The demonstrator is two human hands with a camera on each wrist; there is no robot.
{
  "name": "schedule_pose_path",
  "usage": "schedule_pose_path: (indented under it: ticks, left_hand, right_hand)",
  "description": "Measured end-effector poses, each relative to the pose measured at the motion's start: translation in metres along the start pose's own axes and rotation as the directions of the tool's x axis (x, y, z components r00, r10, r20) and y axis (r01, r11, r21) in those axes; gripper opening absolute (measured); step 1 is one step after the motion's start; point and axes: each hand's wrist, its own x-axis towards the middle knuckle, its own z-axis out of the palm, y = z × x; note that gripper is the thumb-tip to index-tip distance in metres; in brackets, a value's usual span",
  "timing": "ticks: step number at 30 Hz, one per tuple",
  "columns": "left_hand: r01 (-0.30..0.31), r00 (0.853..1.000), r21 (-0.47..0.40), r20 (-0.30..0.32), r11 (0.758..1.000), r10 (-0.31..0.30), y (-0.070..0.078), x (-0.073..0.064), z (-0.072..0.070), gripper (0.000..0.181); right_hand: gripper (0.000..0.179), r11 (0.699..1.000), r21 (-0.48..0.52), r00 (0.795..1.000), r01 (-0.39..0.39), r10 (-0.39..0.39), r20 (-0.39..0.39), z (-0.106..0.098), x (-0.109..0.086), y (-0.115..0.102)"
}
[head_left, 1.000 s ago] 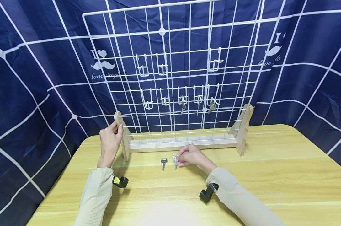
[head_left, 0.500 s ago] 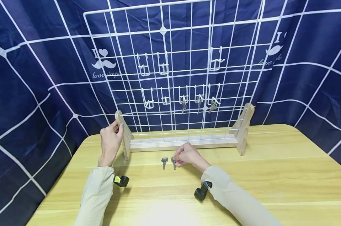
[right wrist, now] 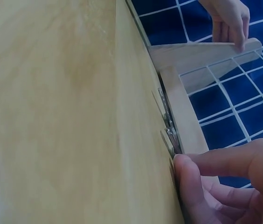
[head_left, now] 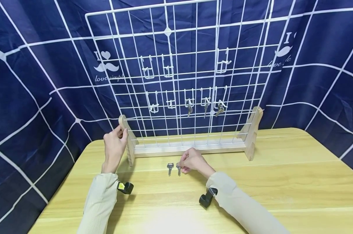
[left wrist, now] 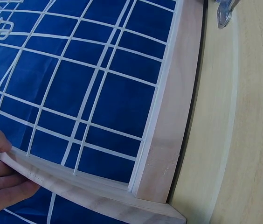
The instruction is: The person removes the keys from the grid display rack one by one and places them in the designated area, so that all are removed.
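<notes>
My left hand grips the upper end of the wooden left support of a white wire grid rack. In the left wrist view its thumb and fingers lie on opposite sides of that wood. A silver key stands out from between the thumb and index finger of my right hand, low over the table before the rack's base. Just left of it lies a second silver key. The right wrist view shows the pinched key at the fingertips, its head partly hidden by them.
White hooks hang in two rows on the wire grid. Three lower hooks bear keys, among them a key at the right. A wooden right support holds the grid's other side. Behind hangs a blue curtain.
My right hand has slid slightly left with the key, bringing it closer to the key lying there. My left hand keeps its grip on the support.
</notes>
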Motion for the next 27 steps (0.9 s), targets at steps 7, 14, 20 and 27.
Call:
schedule_pose_path:
  ticks: [7, 14, 20, 27]
  left_hand:
    - [-0.013, 1.0, 0.006, -0.003, 1.0, 0.013, -0.0001, 0.0001, -0.0002, 0.011]
    - [-0.01, 1.0, 0.013, 0.001, 1.0, 0.01, 0.0, -0.0005, -0.0004, 0.011]
    - [-0.021, 1.0, 0.015, -0.013, 1.0, 0.021, 0.0002, -0.0008, -0.0002, 0.011]
    - [-0.018, 1.0, 0.015, -0.008, 1.0, 0.018, -0.0002, -0.0003, 0.0001, 0.012]
  right_hand:
    - [0.016, 0.998, -0.064, 0.999, 0.027, -0.028, -0.018, 0.003, 0.0003, 0.0]
    - [0.019, 0.99, -0.131, 0.997, 0.061, -0.066, -0.039, 0.0048, 0.0025, 0.0005]
    - [0.021, 0.984, -0.162, 0.996, 0.077, -0.085, -0.039, 0.0041, 0.0026, 0.0004]
    - [0.021, 0.981, -0.177, 0.995, 0.086, -0.094, -0.038, 0.0039, 0.0015, 0.0]
